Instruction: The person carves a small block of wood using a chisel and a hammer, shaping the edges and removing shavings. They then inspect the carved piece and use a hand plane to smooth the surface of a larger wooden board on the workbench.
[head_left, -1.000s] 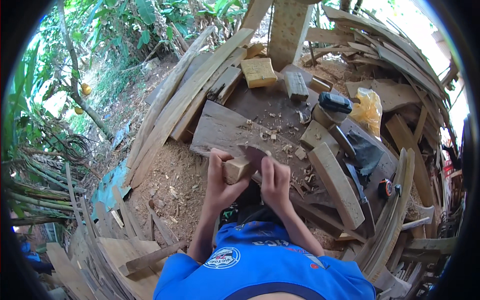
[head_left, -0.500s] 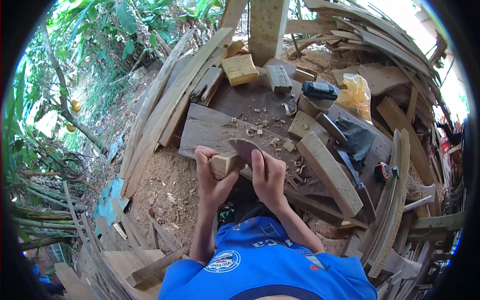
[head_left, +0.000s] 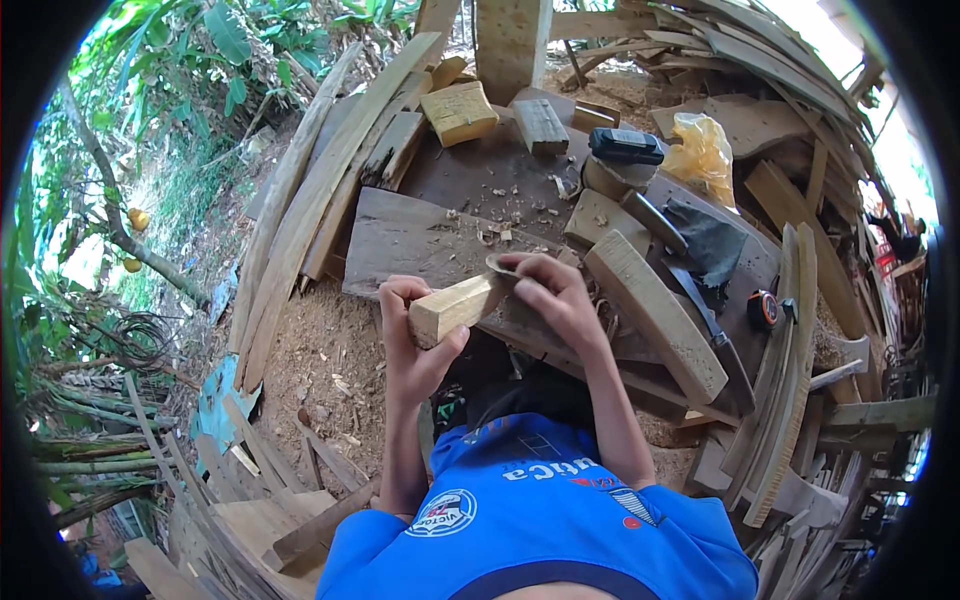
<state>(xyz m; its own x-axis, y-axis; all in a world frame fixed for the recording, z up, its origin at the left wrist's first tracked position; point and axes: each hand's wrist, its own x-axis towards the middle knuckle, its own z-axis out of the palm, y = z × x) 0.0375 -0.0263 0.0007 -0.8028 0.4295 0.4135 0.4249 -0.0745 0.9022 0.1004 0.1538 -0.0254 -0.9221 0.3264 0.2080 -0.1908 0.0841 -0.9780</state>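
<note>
The left hand [head_left: 425, 345] is gripping a small pale wood block [head_left: 455, 308], fingers wrapped over its near end and thumb underneath, holding it in the air just above the near edge of the worktop [head_left: 420, 245], a dark, weathered plank surface strewn with chips. The right hand [head_left: 555, 295] is closing around a curved blade [head_left: 500, 264], its tip resting against the far end of the block; how the handle sits in the palm is hidden by the fingers.

The block is looking light enough for one hand, stiff and dry, with squared faces that are giving a sure hold. Its cut surfaces seem rough rather than slippery. A grip low on the near end, as it is being held, is keeping the fingers away from the edge of the blade; the far end is where the wood is likely thinnest and most apt to split.

On the worktop's far side, a yellowish block [head_left: 460, 112] and a grey block [head_left: 540, 124] are lying side by side, with a black box-like tool [head_left: 626, 146] and a yellow plastic bag [head_left: 702, 152] toward the far right corner. A long pale board [head_left: 655, 315] is slanting along the right edge. Sawdust [head_left: 320, 350] is covering the ground off the left edge.
</note>
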